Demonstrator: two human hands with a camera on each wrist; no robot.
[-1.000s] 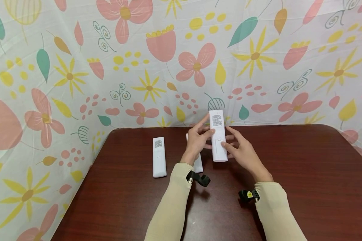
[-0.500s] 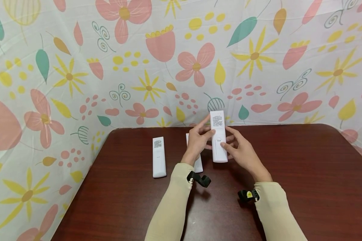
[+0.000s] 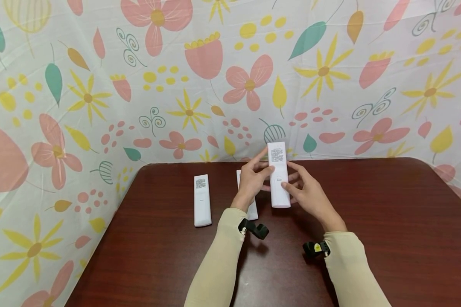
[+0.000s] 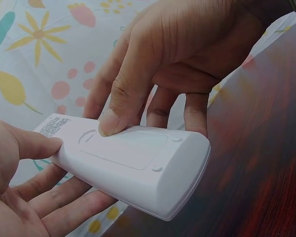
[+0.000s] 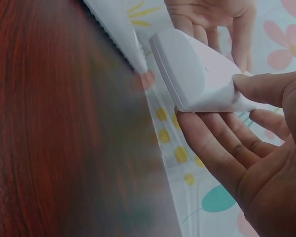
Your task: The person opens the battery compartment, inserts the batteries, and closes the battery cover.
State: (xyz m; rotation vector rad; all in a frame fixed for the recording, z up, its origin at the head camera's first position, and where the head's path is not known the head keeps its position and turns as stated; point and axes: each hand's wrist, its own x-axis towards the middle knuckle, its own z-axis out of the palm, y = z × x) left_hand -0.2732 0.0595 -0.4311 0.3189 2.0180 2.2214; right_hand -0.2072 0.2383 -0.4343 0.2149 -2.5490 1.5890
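Note:
A white remote control (image 3: 278,196) is held up above the table, its back with printed label and battery cover facing me. My left hand (image 3: 249,181) grips its left edge, thumb beside the label and fingers underneath. My right hand (image 3: 309,192) holds the right edge, its thumb pressing the battery cover just below the latch mark. In the left wrist view the cover (image 4: 138,148) looks seated in the remote. The right wrist view shows the remote's rounded end (image 5: 180,69) and the right-hand fingers (image 5: 212,143) supporting it from below.
Another white remote (image 3: 202,204) lies back up on the brown table (image 3: 157,256), at left. A third white remote (image 3: 252,211) lies partly hidden under the left hand and wrist. A flower-printed cloth (image 3: 215,128) hangs behind the table's far edge.
The held remote has shifted very slightly down in the head view and its tilt has altered a little. Both hands keep their hold in nearly the same place.

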